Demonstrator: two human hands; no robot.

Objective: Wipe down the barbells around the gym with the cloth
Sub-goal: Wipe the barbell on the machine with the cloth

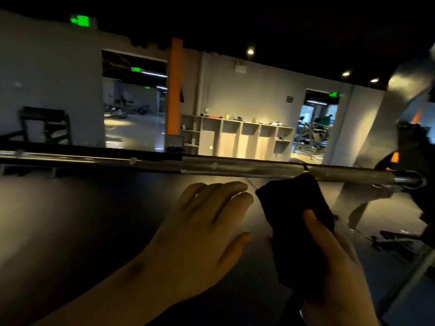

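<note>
R hand (329,262) grips cloth (294,203), top edge at the barbell (235,167); L hand (200,234) flat, holding nothing. Wiping prob. just underway; rest of bar left.

Barbell (235,167) before both hands; cloth (294,208) just beneath it; shelving (235,135) behind

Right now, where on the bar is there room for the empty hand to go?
The barbell is bare all along left of the cloth, just above the open left hand. The right end is crowded: the right hand holds the cloth up at the bar, beside the dark rack.
</note>
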